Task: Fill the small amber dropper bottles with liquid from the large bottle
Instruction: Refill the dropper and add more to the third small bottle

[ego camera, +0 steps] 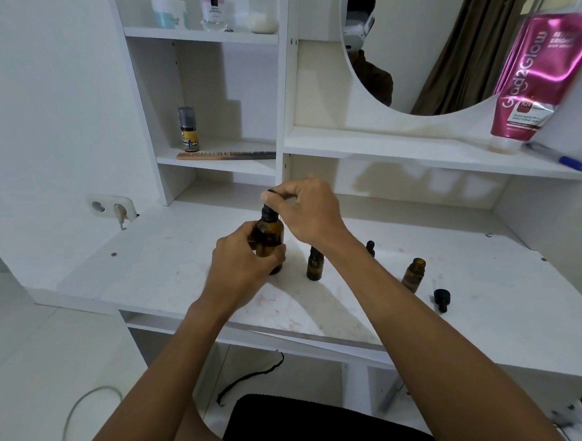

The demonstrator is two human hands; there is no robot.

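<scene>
Pink tube (532,83) on the shelf — reads "Glad2Glow", "10x".

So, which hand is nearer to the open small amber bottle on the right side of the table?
Right. The right hand is up-left of the open small bottle, pinching the large bottle's dropper top; the left hand is farther left.

Glossy amber glass btl (267,236), wood comb (225,155)

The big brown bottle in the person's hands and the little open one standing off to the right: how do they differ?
The big bottle is gripped by the left hand while the right hand works the dropper top; the little open bottle stands untouched on the table. The big bottle is far wider and taller. Its neck carries a black top; the little one's mouth is bare. Both are amber glass.
</scene>
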